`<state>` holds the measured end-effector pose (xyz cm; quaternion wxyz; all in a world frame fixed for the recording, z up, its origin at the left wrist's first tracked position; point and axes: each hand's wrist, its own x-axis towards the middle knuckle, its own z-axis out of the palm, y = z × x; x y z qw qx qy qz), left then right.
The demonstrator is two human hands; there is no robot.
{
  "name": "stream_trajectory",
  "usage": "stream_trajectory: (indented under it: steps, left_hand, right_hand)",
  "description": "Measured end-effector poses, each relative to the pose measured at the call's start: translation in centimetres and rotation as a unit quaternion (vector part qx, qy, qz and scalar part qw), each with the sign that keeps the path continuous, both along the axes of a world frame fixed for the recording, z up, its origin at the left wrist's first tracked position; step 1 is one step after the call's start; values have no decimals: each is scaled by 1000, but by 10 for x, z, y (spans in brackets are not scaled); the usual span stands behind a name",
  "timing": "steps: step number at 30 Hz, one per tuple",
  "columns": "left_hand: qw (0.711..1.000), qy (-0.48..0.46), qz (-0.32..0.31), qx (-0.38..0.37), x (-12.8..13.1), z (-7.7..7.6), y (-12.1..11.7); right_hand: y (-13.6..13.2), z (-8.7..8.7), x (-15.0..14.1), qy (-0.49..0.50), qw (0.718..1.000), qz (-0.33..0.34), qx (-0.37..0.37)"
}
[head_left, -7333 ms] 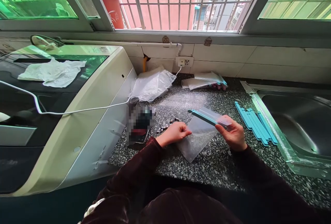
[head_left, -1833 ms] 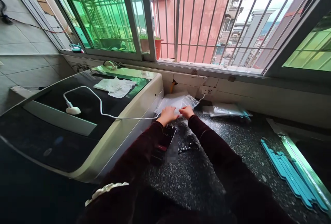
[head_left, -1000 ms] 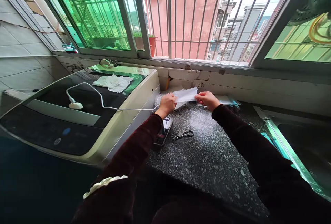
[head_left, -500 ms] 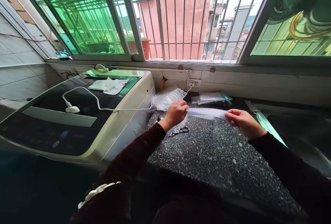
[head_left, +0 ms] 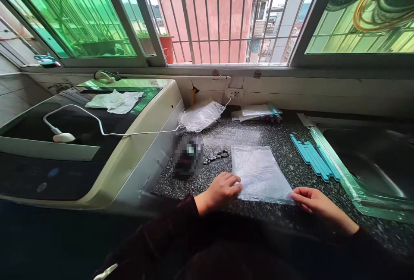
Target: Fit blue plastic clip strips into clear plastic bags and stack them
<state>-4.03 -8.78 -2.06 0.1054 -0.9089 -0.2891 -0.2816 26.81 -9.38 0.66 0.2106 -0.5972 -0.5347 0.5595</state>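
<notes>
A clear plastic bag (head_left: pixel 260 172) lies flat on the speckled dark countertop (head_left: pixel 265 217) in front of me. My left hand (head_left: pixel 221 190) is at its near left edge, with curled fingers gripping the film. At the near right corner my right hand (head_left: pixel 315 204) pinches the bag between thumb and fingers. Several light-blue flat strips (head_left: pixel 312 157) lie in a loose pile to the right, beside the sink. A dark beaded string (head_left: pixel 216 157) rests left of the bag, next to a pixelated dark object (head_left: pixel 187 155).
Another heap of clear plastic bags (head_left: pixel 203 116) lies by the wall, with flat packets (head_left: pixel 257 111) to its right. A washing machine (head_left: pixel 136 142) on the left carries a white cloth (head_left: pixel 118 101) and a white cable (head_left: pixel 142 134). The metal sink (head_left: pixel 371 150) is at right.
Both hands have come down and towards me, and the bag, stretched in the air before, now lies flat on the countertop. The view has tilted down, showing the blue strips.
</notes>
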Motion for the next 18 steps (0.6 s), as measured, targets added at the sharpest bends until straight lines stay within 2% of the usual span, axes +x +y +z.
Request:
stream_trajectory:
  steps: [5,11,14,18]
  left_hand:
    - [999,-25,-23,-3,0,-14,-6]
    - [998,-47,-23,-14,-2,-20,-7]
    - [998,-52,-32,-20,-3,-21,-7]
    - [998,-50,-32,-33,-3,-21,-8]
  right_hand:
    - [2,-2,-1,-39,999,25,-21]
    - [6,1,-1,-146,986,76,-9]
    - [26,9,-4,-215,970,87,77]
    - [79,16,-24,-292,926,53,235]
